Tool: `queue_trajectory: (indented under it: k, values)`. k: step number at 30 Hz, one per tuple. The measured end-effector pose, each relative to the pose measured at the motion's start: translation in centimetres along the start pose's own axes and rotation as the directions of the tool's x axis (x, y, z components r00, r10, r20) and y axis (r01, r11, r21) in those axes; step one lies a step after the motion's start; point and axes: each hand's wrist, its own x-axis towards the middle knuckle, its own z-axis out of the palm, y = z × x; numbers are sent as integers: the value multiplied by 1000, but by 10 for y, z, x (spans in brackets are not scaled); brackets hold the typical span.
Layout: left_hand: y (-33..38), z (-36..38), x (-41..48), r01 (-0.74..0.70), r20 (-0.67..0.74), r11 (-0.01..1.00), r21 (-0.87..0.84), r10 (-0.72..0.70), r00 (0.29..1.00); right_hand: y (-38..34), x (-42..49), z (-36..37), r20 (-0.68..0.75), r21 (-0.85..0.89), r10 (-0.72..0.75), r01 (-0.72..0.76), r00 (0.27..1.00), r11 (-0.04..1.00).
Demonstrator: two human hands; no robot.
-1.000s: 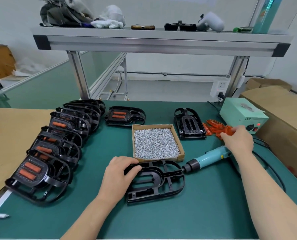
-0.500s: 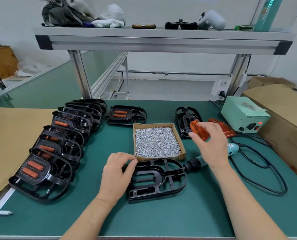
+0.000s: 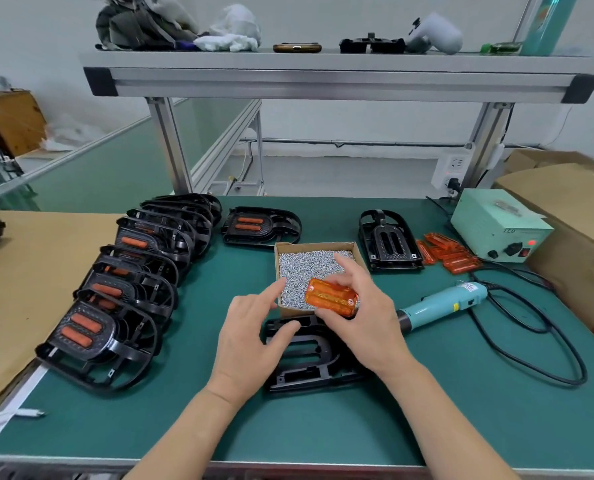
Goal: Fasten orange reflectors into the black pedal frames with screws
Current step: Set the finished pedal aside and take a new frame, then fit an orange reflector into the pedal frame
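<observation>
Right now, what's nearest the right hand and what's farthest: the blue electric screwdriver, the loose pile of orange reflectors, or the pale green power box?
1. Blue electric screwdriver, just right of the right hand.
2. Loose pile of orange reflectors, farther back right.
3. Pale green power box, back right corner.

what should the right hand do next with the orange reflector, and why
Probably lower the orange plastic reflector into the black plastic pedal frame: the right hand pinches it over the frame's far end, the frame's slots look empty, and the left hand touches the frame.
</observation>
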Motion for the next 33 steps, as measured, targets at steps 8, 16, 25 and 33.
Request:
queue_trajectory:
  k: [8,16,25,33]
  values:
    - [4,0,0,-87,18,995,53,86,996,-5,-5,1,202,18,-9,6,979,1000]
    - [3,0,0,-93,68,995,26,91,994,-5,-7,3,241,9,17,-20,970,1000]
    - [0,0,1,-83,111,996,33,79,991,-3,-5,2,247,-17,15,-11,969,1000]
    - [3,-2,-1,-36,54,999,27,35,998,-8,-6,1,139,-143,-8,28,990,989]
